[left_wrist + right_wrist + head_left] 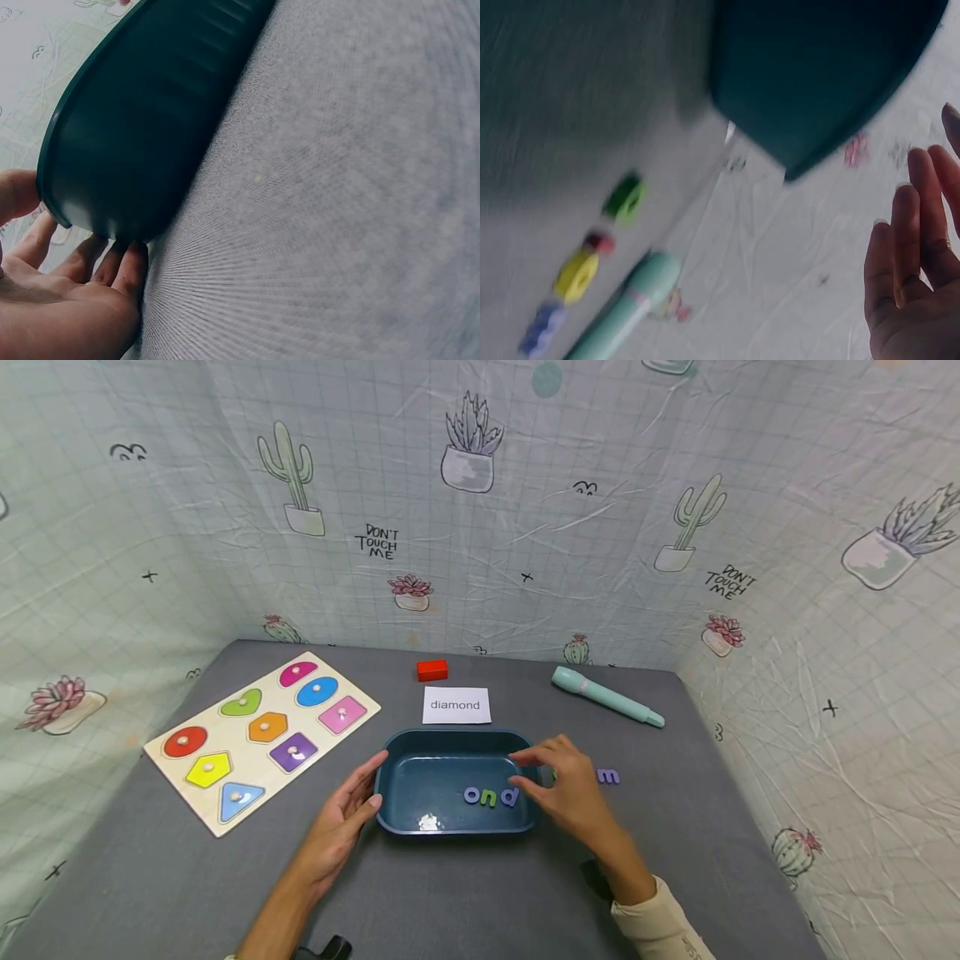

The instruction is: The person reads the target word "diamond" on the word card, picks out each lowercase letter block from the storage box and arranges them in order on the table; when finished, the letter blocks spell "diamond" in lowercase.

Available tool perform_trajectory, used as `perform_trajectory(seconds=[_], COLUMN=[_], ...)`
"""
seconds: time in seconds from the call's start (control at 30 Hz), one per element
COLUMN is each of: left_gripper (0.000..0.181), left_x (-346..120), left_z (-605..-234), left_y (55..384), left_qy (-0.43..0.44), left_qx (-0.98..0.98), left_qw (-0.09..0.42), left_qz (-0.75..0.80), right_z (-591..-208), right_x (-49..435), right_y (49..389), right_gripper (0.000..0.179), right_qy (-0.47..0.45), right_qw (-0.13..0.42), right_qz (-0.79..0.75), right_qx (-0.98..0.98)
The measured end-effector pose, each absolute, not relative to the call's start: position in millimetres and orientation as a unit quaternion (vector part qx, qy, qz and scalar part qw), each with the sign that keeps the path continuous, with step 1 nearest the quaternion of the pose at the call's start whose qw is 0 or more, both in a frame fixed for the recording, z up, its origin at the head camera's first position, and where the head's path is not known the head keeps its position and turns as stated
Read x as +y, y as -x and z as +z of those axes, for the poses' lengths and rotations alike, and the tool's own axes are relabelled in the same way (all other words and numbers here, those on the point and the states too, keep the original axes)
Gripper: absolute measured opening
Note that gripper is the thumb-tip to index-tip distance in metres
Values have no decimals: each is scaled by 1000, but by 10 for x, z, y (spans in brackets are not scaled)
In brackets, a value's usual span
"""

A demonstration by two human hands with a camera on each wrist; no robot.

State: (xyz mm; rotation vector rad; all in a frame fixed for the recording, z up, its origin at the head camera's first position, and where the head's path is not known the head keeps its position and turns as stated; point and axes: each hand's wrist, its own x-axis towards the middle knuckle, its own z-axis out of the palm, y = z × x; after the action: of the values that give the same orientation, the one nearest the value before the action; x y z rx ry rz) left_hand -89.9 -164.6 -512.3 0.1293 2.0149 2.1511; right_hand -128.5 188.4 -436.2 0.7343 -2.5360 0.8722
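Observation:
A dark blue-green tray (442, 825) lies in front of me, with a purple letter o (471, 795), a green n (488, 797) and a purple d (509, 797) in its right half. My left hand (341, 827) touches the tray's left end, fingers against the outer wall (112, 202) and thumb at the side. Over the right rim hovers my right hand (566, 789), thumb and forefinger apart with nothing visible between them. Beyond it lie a purple m (608, 776) and, in the right wrist view, green (626, 199), red (600, 241) and yellow letters (576, 276).
Behind the tray is a white card (457, 705) reading "diamond", with a red block (432, 671) past it. A wooden shape puzzle board (262, 727) lies at left. At the back right rests a mint-green pen-shaped object (607, 696). Printed fabric (480, 568) surrounds the table.

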Motion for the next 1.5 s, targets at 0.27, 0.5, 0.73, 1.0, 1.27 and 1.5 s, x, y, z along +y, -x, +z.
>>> perform_trajectory(seconds=[0.27, 0.5, 0.73, 1.0, 1.27, 1.5], left_gripper=[60, 60, 60, 59, 60, 60], left_x=[-1638, -1632, -1633, -1635, -1630, -1639], left_z=[-5113, -5112, -5128, -5123, -5113, -5117], left_y=[895, 887, 895, 899, 896, 889], left_qy=[-40, -43, -52, -43, -50, -45], left_qx=[679, 679, 675, 678, 678, 675], left_qw=[101, 98, 99, 95, 92, 94], left_qz=[726, 726, 729, 727, 727, 730], right_z=[-4508, -4592, -4665, -4676, -4692, -4698], right_x=[1619, 1421, 1310, 1293, 1274, 1246], right_y=[1273, 1306, 1371, 1418, 1465, 1474], right_gripper=[34, 30, 29, 28, 28, 20], right_qy=[-283, -284, -262, -236, -229, -224], right_qw=[149, 110, 58, 7, -19, -33], right_qz=[323, 320, 323, 288, 221, 198], right_qx=[-891, -897, -907, -928, -948, -954])
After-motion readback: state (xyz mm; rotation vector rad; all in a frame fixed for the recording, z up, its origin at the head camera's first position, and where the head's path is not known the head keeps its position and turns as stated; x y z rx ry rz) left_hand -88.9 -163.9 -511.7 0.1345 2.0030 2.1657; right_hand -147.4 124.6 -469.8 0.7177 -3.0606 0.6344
